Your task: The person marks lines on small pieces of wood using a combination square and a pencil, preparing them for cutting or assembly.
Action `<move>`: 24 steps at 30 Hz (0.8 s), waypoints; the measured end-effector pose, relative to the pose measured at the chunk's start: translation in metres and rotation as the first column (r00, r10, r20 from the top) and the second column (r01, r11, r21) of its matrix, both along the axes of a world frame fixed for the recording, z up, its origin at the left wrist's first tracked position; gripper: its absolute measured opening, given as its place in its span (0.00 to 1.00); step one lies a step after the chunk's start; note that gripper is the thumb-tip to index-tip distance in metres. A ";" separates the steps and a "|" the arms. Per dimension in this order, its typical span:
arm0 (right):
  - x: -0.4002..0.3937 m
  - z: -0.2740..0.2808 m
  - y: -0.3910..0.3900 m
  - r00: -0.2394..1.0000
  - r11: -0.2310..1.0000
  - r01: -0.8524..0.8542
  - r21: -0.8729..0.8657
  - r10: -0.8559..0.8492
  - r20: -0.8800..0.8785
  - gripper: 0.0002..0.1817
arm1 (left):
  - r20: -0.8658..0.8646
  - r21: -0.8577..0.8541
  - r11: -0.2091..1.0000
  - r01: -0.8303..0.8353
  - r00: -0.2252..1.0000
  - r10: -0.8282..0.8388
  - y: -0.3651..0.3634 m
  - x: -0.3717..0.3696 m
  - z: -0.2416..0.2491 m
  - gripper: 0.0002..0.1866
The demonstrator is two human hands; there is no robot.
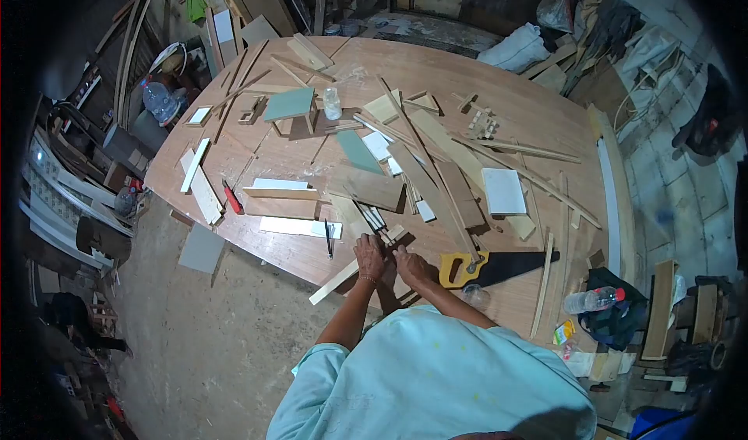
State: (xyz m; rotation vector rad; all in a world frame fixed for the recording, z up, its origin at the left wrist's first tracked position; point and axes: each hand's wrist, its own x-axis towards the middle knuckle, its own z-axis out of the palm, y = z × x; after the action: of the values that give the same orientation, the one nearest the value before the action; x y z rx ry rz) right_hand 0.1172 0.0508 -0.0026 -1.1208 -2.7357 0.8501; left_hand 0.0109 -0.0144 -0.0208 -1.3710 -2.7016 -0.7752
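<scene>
My left hand (pixel 370 257) lies over a pale wooden strip (pixel 335 282) at the front edge of the table, fingers bent down around it. The strip runs diagonally under the hand, and one end sticks out past the edge. Close by on the right, my right hand (pixel 414 270) is closed, its fingertips near the strip's far end; what they hold is hidden. White-edged thin strips (pixel 372 217) lie just beyond both hands. A handsaw (pixel 499 268) with a yellow handle rests right of my right hand. Left of my hands lies a dark, slim tool (pixel 328 239) on a white board (pixel 292 226).
Wooden boards and sticks cover much of the table (pixel 288 151). A green-topped piece (pixel 289 105) stands near a clear jar (pixel 333 103). A red-handled knife (pixel 232 197) lies at left, a white square (pixel 504 191) at right. A plastic bottle (pixel 594 300) lies at the right corner.
</scene>
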 end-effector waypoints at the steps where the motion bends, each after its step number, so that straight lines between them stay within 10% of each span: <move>1: 0.004 0.003 0.000 1.000 0.999 -0.025 -0.026 0.024 -0.019 0.16 | -0.005 -0.020 1.000 -0.002 1.000 0.002 -0.001 0.001 -0.001 0.21; 6: 0.015 0.020 0.000 0.922 0.956 0.091 0.280 0.025 -0.386 0.19 | 0.014 0.037 0.998 -0.042 0.999 0.042 0.000 -0.001 -0.017 0.18; 8: 0.017 0.017 0.008 0.981 0.989 0.147 0.031 -0.141 -0.136 0.20 | 0.045 0.027 0.998 -0.053 0.998 0.052 0.001 -0.001 -0.015 0.17; 13: 0.002 0.021 0.036 0.968 0.968 0.249 0.037 -0.250 0.009 0.17 | 0.106 -0.118 0.991 -0.060 0.992 0.072 0.000 0.001 0.013 0.23; 24: -0.060 -0.009 0.062 0.955 0.988 0.014 0.152 0.032 -0.296 0.14 | 0.245 -0.165 0.985 -0.055 0.965 0.095 -0.003 0.001 0.021 0.19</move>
State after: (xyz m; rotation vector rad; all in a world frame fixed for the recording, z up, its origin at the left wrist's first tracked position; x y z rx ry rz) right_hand 0.0571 0.1125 -0.0119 -0.8717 -2.5086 0.7279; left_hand 0.0123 -0.0177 -0.0001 -1.2650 -3.0510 -0.7965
